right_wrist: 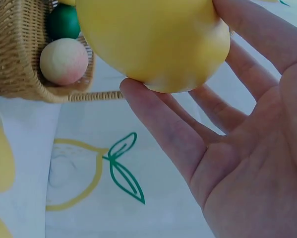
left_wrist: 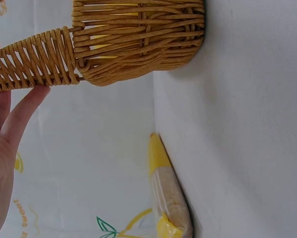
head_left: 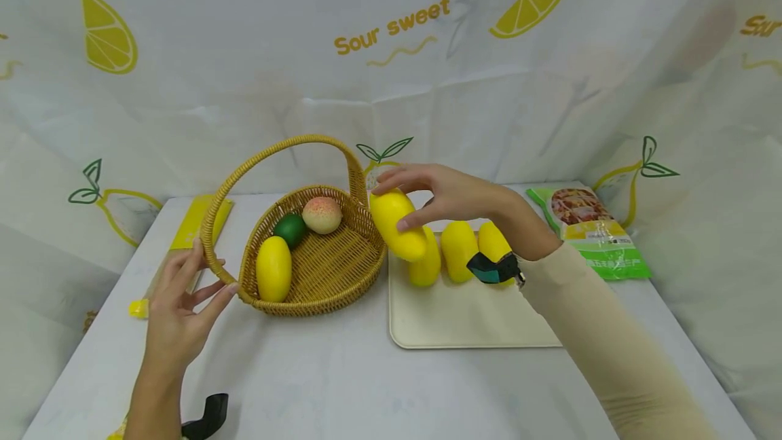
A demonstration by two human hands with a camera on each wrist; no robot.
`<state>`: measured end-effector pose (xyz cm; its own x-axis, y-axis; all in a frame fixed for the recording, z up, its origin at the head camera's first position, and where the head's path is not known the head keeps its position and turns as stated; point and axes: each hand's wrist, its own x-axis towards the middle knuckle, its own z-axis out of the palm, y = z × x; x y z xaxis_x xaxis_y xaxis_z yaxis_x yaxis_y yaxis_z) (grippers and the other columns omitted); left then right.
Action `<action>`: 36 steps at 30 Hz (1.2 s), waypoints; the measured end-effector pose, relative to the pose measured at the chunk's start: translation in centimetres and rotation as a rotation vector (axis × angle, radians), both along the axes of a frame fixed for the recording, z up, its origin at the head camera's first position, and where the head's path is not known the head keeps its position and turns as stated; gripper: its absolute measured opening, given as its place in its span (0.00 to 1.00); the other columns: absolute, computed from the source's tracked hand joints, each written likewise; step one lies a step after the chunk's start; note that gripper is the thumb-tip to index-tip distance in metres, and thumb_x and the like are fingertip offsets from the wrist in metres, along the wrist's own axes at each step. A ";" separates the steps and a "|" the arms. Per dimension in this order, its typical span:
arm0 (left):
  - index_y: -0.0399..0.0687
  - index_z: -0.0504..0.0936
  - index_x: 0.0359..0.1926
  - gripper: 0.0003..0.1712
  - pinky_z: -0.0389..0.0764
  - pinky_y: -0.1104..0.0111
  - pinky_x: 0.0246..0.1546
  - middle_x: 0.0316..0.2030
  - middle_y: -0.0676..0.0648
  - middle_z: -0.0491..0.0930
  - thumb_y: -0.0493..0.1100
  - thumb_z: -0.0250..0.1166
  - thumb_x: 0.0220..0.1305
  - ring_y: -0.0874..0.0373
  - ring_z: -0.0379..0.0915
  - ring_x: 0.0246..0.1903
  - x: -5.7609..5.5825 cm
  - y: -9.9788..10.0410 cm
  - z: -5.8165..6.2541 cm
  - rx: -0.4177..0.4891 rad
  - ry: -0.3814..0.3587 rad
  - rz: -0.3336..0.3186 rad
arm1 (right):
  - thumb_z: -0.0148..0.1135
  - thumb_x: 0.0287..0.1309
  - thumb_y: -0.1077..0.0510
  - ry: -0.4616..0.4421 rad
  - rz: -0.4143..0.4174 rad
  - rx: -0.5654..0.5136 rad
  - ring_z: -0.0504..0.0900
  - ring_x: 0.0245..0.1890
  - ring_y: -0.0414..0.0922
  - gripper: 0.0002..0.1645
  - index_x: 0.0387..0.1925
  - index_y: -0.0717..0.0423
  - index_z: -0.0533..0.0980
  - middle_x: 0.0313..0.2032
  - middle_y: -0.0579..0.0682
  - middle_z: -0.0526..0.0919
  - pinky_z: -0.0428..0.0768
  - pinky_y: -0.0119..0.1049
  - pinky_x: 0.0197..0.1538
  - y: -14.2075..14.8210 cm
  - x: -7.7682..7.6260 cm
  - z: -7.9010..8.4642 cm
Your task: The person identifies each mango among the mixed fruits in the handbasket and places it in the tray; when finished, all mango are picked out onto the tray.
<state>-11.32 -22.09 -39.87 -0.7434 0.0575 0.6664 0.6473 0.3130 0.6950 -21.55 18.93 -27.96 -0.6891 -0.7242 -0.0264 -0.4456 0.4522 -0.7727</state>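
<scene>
In the head view my left hand (head_left: 177,311) pinches the handle (head_left: 215,223) of a woven wicker basket (head_left: 332,304) near its base, thumb on one side and fingers on the other. Inside the basket lie a yellow mango (head_left: 273,270), a small dark green fruit (head_left: 290,229) and a pinkish peach (head_left: 322,214). My right hand (head_left: 461,192) grips another mango (head_left: 394,223) between thumb and fingers, raised beside the basket's right rim. In the right wrist view this held mango (right_wrist: 153,39) fills the top, with the peach (right_wrist: 64,61) behind it.
Three more mangoes (head_left: 458,250) lie on a cream tray (head_left: 476,324) right of the basket, partly hidden by my right hand and wrist. A green food packet (head_left: 592,229) lies at the back right. Behind the left hand is a long yellow-and-clear packet (head_left: 198,219).
</scene>
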 end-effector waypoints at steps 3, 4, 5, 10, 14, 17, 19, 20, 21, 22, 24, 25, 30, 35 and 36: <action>0.36 0.60 0.75 0.54 0.84 0.81 0.50 0.57 0.56 0.72 0.13 0.68 0.46 0.64 0.75 0.55 0.0 0.0 0.0 0.002 0.002 -0.003 | 0.75 0.59 0.54 -0.015 -0.022 -0.008 0.65 0.76 0.50 0.37 0.69 0.46 0.73 0.74 0.46 0.67 0.88 0.44 0.60 1.2 0.5 0.0; 0.36 0.60 0.75 0.55 0.83 0.81 0.50 0.57 0.56 0.72 0.13 0.68 0.46 0.64 0.75 0.55 0.0 0.0 0.0 -0.001 0.002 0.001 | 0.74 0.59 0.54 -0.023 -0.028 -0.015 0.65 0.76 0.49 0.37 0.69 0.46 0.73 0.74 0.47 0.69 0.88 0.43 0.59 1.6 0.6 0.0; 0.36 0.60 0.75 0.55 0.83 0.81 0.50 0.57 0.56 0.72 0.13 0.68 0.46 0.65 0.76 0.55 0.0 0.0 0.0 -0.006 0.003 0.006 | 0.74 0.59 0.55 -0.029 -0.036 -0.020 0.65 0.76 0.49 0.37 0.69 0.46 0.73 0.73 0.46 0.70 0.88 0.42 0.59 2.0 0.8 -0.1; 0.37 0.60 0.75 0.55 0.83 0.82 0.50 0.57 0.57 0.72 0.12 0.68 0.46 0.65 0.76 0.54 0.0 0.0 0.0 -0.025 0.002 0.023 | 0.74 0.59 0.55 -0.056 -0.075 -0.028 0.72 0.71 0.51 0.37 0.69 0.45 0.72 0.71 0.47 0.73 0.87 0.41 0.60 3.6 1.7 -0.8; 0.37 0.60 0.75 0.55 0.83 0.82 0.50 0.56 0.57 0.72 0.12 0.68 0.46 0.65 0.76 0.54 0.0 0.0 0.0 -0.029 0.001 0.026 | 0.74 0.59 0.55 -0.057 -0.087 -0.025 0.74 0.69 0.56 0.37 0.69 0.44 0.72 0.72 0.48 0.71 0.87 0.43 0.61 4.7 2.3 -1.6; 0.37 0.60 0.75 0.56 0.83 0.81 0.50 0.57 0.57 0.72 0.11 0.68 0.45 0.64 0.77 0.54 0.0 0.0 0.0 -0.023 0.003 0.021 | 0.75 0.58 0.55 -0.051 -0.094 -0.014 0.72 0.70 0.58 0.38 0.69 0.43 0.71 0.72 0.48 0.69 0.88 0.45 0.60 5.4 2.8 -2.0; 0.37 0.59 0.75 0.56 0.83 0.81 0.50 0.57 0.57 0.72 0.12 0.68 0.45 0.64 0.77 0.54 -0.1 0.0 0.0 -0.024 0.003 0.021 | 0.74 0.58 0.54 -0.047 -0.103 -0.001 0.70 0.71 0.58 0.38 0.69 0.42 0.71 0.72 0.48 0.69 0.88 0.45 0.59 5.7 3.1 -2.4; 0.37 0.59 0.75 0.56 0.83 0.81 0.50 0.57 0.57 0.72 0.12 0.68 0.45 0.64 0.77 0.54 -0.1 0.0 0.0 -0.024 0.003 0.020 | 0.74 0.58 0.54 -0.048 -0.108 0.002 0.69 0.71 0.58 0.38 0.69 0.42 0.71 0.73 0.48 0.68 0.88 0.44 0.59 5.9 3.2 -2.5; 0.37 0.59 0.75 0.56 0.83 0.81 0.51 0.57 0.57 0.72 0.12 0.68 0.45 0.63 0.76 0.54 -0.1 0.0 -0.1 -0.024 0.002 0.020 | 0.74 0.59 0.54 -0.050 -0.114 0.003 0.69 0.72 0.58 0.38 0.69 0.42 0.71 0.73 0.49 0.67 0.89 0.43 0.59 6.1 3.4 -2.6; 0.38 0.59 0.75 0.56 0.83 0.81 0.51 0.57 0.57 0.72 0.12 0.68 0.46 0.63 0.76 0.55 -0.1 0.0 -0.1 -0.026 0.001 0.022 | 0.74 0.59 0.54 -0.054 -0.119 0.002 0.69 0.72 0.57 0.38 0.70 0.42 0.71 0.74 0.50 0.66 0.89 0.42 0.58 6.3 3.5 -2.8; 0.38 0.59 0.76 0.56 0.83 0.81 0.51 0.57 0.57 0.71 0.12 0.68 0.46 0.63 0.76 0.55 -0.1 0.0 -0.1 -0.033 0.000 0.027 | 0.73 0.59 0.54 -0.064 -0.126 0.000 0.69 0.72 0.57 0.38 0.70 0.43 0.71 0.75 0.51 0.65 0.88 0.39 0.59 6.6 3.8 -3.0; 0.38 0.59 0.76 0.56 0.83 0.81 0.50 0.57 0.57 0.71 0.12 0.68 0.46 0.64 0.76 0.55 -0.1 0.0 0.0 -0.034 0.000 0.027 | 0.73 0.60 0.55 -0.071 -0.128 -0.003 0.69 0.72 0.57 0.37 0.70 0.44 0.71 0.75 0.51 0.66 0.88 0.38 0.59 6.8 3.9 -3.1; 0.38 0.59 0.76 0.56 0.82 0.82 0.50 0.57 0.58 0.71 0.12 0.68 0.46 0.65 0.76 0.55 0.0 0.0 0.0 -0.034 -0.007 0.033 | 0.72 0.60 0.56 -0.090 -0.127 -0.016 0.71 0.70 0.57 0.37 0.70 0.45 0.71 0.73 0.53 0.70 0.88 0.34 0.58 7.6 4.6 -4.0; 0.39 0.60 0.76 0.55 0.83 0.83 0.50 0.57 0.59 0.71 0.12 0.67 0.46 0.66 0.76 0.55 0.3 0.1 0.1 -0.034 -0.026 0.045 | 0.72 0.61 0.56 -0.109 -0.129 -0.012 0.73 0.66 0.58 0.36 0.69 0.44 0.71 0.71 0.54 0.72 0.88 0.33 0.56 8.3 5.4 -5.0; 0.39 0.60 0.76 0.56 0.83 0.83 0.50 0.57 0.59 0.71 0.12 0.67 0.46 0.66 0.76 0.55 0.3 0.1 0.2 -0.037 -0.029 0.048 | 0.71 0.61 0.56 -0.112 -0.131 -0.009 0.74 0.66 0.58 0.36 0.69 0.45 0.71 0.71 0.54 0.71 0.88 0.33 0.56 8.4 5.6 -5.2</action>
<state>-11.03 -21.97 -39.70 -0.7649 0.0453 0.6426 0.6105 0.3692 0.7007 -15.98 27.33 -33.15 -0.7706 -0.6291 -0.1020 -0.2946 0.4936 -0.8183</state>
